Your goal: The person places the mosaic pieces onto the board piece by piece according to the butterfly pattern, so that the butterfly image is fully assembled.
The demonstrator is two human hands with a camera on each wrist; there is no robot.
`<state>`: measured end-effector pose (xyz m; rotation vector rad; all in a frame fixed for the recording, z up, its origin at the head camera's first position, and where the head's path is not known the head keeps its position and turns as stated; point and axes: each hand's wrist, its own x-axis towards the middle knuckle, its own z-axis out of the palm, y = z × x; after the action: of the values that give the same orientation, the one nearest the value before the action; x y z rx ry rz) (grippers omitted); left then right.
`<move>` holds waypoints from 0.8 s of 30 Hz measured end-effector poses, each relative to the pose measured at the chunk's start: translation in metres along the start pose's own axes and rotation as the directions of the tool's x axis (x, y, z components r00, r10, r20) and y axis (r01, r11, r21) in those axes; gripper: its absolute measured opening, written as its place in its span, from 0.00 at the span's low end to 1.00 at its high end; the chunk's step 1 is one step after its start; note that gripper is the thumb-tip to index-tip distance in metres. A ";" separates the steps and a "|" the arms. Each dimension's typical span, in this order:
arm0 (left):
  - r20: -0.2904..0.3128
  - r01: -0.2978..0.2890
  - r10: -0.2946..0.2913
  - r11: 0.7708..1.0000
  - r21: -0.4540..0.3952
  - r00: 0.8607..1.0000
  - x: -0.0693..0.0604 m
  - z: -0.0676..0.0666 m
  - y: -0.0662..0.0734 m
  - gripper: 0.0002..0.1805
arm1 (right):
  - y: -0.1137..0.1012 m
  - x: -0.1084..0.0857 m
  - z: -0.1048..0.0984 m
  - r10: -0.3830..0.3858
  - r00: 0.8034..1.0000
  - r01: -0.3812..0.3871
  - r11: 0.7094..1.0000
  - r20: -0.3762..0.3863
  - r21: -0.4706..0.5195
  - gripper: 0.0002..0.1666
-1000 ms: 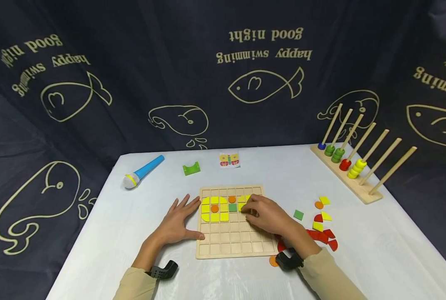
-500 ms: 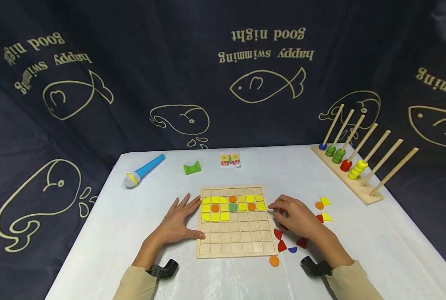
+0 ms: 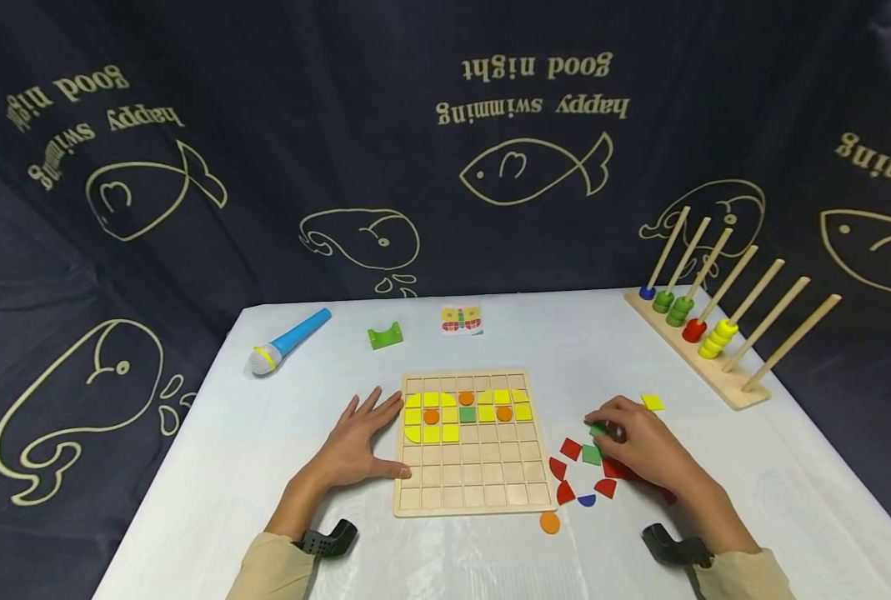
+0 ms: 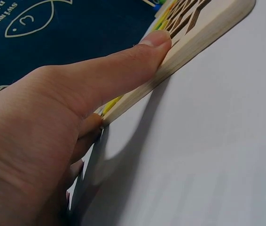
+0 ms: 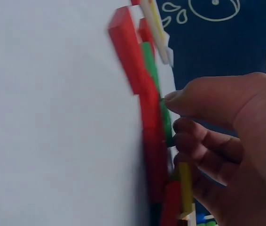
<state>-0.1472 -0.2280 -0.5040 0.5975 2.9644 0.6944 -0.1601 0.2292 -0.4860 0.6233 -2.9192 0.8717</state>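
Note:
My left hand (image 3: 355, 446) lies with spread fingers against the left side of the wooden grid board (image 3: 463, 477), its thumb resting on the board's edge, as the left wrist view also shows. Yellow tiles (image 3: 432, 400), orange discs (image 3: 504, 413) and a green square (image 3: 468, 414) fill part of the grid's upper rows. To the right, my right hand (image 3: 636, 442) is over loose tiles, thumb and fingertips around a green square tile (image 5: 166, 125). Whether they pinch it is unclear. A second green square (image 3: 591, 454) lies just nearer, beside red tiles (image 3: 571, 449).
A blue half-disc (image 3: 587, 500) and an orange disc (image 3: 550, 522) lie by the board's lower right. Farther back are a butterfly card (image 3: 461, 320), a green stand (image 3: 385, 336) and a toy microphone (image 3: 289, 342). A peg abacus (image 3: 696, 350) stands at the right.
My right hand has left the board and moved right to the loose tiles, uncovering the orange disc and yellow tiles at the grid's upper right. The left hand has stayed put.

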 end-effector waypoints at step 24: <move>-0.019 -0.020 0.019 1.000 -0.010 1.000 -0.001 0.000 -0.002 0.63 | 0.001 0.002 0.004 0.070 0.997 -0.070 0.997 0.012 -0.013 0.17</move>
<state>-0.1474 -0.2296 -0.5047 0.6235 2.9742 0.7199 -0.1619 0.2275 -0.4899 0.5305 -2.9724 0.8581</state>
